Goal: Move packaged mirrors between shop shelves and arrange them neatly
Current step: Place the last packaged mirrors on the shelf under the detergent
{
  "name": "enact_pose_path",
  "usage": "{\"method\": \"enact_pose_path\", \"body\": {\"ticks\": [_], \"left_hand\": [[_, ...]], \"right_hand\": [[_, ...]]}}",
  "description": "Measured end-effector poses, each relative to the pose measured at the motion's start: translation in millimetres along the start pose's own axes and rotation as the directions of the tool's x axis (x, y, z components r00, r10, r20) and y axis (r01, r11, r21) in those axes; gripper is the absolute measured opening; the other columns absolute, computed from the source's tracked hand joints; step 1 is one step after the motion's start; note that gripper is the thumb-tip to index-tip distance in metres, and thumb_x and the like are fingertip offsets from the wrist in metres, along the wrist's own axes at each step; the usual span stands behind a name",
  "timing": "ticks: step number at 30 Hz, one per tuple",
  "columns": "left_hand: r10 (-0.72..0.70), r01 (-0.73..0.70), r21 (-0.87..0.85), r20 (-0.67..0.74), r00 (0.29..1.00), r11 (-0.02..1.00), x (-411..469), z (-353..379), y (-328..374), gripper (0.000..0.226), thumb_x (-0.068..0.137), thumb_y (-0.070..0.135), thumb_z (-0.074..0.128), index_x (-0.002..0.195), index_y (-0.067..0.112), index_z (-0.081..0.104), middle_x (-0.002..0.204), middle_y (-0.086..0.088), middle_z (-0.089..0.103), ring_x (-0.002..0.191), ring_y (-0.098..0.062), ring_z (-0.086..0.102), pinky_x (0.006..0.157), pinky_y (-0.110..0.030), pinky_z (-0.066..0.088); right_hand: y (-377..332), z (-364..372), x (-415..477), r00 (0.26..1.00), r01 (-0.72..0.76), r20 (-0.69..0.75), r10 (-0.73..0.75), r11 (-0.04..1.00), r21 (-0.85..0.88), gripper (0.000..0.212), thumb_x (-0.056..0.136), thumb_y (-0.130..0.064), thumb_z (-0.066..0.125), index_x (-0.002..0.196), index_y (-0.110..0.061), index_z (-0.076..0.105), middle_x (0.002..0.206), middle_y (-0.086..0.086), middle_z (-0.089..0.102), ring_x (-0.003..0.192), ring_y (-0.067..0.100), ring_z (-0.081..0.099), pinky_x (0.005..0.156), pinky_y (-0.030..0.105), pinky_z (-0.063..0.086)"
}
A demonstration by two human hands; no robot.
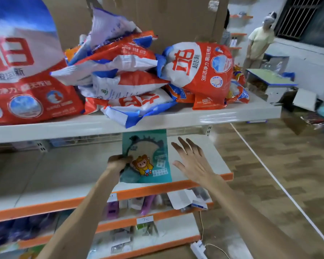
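Left hand point(118, 162) gripped one mirror pack point(150, 157) at the shelf point(64, 174). Right hand point(192, 163), at the pack's 3 o'clock, fingers spread wide, held nothing. Arranging judged barely begun.

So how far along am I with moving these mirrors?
No mirror looks placed yet on the orange-edged shelf. In hand: your left hand grips one teal packaged mirror at that shelf, right hand open beside it. Left: setting it down neatly; no other mirror packs are clearly visible.
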State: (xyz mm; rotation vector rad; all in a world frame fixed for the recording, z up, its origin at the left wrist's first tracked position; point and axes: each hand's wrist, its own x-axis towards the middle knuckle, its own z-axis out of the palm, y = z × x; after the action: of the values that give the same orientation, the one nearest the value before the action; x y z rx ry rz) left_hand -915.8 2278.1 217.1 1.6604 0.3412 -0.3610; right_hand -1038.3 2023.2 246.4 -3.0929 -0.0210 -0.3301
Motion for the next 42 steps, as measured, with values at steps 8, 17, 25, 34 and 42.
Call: {"method": "enact_pose_path", "body": {"ticks": [8, 17, 25, 34, 42], "left_hand": [[0.013, -0.012, 0.007, -0.101, 0.995, 1.0, -114.9, -106.5, -50.8, 0.027, 0.08, 0.016, 0.079, 0.09, -0.005, 0.065, 0.083, -0.022, 0.068, 0.072, -0.031, 0.065, 0.076, -0.05, 0.057], [-0.027, 0.02, -0.023, -0.346, 0.938, 1.0, -196.9, -279.5, -122.9, 0.017, 0.072, 0.02, 0.083, 0.064, 0.009, 0.073, 0.083, -0.026, 0.07, 0.075, -0.03, 0.062, 0.074, -0.052, 0.055], [-0.06, -0.008, -0.126, -0.527, 0.848, 0.992, -234.7, -434.2, -143.1, 0.02, 0.082, 0.015, 0.076, 0.076, -0.002, 0.069, 0.076, -0.018, 0.068, 0.07, -0.026, 0.06, 0.063, -0.034, 0.05], [-0.1, -0.069, -0.258, -0.59, 0.801, 0.964, -243.9, -636.1, -157.1, 0.017, 0.086, 0.013, 0.072, 0.093, -0.002, 0.069, 0.088, -0.019, 0.074, 0.073, -0.036, 0.071, 0.057, -0.034, 0.058], [-0.125, -0.124, -0.341, -0.623, 0.772, 0.932, -236.6, -755.7, -160.5, 0.02, 0.087, 0.015, 0.072, 0.097, -0.001, 0.068, 0.093, -0.018, 0.074, 0.088, -0.043, 0.07, 0.076, -0.053, 0.059]], "right_hand": [[-71.0, -11.6, -69.7, 0.993, 0.119, 0.0, -0.12, 0.99, 0.08, 0.071, 0.099, -0.05, 0.042, 0.156, -0.018, 0.013, 0.165, 0.002, 0.008, 0.15, 0.026, 0.007, 0.12, 0.046, 0.016], [-224.0, -5.7, -84.6, 0.947, 0.319, -0.005, -0.322, 0.936, 0.151, 0.056, 0.095, -0.031, 0.051, 0.147, -0.013, 0.038, 0.157, 0.005, 0.032, 0.142, 0.027, 0.03, 0.114, 0.042, 0.027], [-410.9, 1.2, -50.3, 0.848, 0.529, -0.115, -0.517, 0.82, 0.217, 0.051, 0.09, -0.025, 0.054, 0.138, -0.008, 0.05, 0.144, 0.008, 0.049, 0.133, 0.026, 0.043, 0.106, 0.042, 0.039], [-628.1, 23.0, -6.6, 0.784, 0.619, -0.192, -0.59, 0.72, 0.313, 0.051, 0.087, -0.036, 0.04, 0.126, -0.009, 0.058, 0.13, 0.007, 0.058, 0.12, 0.027, 0.053, 0.099, 0.041, 0.046], [-772.3, 22.8, 21.3, 0.686, 0.726, -0.239, -0.687, 0.626, 0.284, 0.038, 0.09, -0.031, 0.052, 0.123, -0.011, 0.054, 0.12, 0.006, 0.059, 0.11, 0.026, 0.054, 0.091, 0.039, 0.046]]}}
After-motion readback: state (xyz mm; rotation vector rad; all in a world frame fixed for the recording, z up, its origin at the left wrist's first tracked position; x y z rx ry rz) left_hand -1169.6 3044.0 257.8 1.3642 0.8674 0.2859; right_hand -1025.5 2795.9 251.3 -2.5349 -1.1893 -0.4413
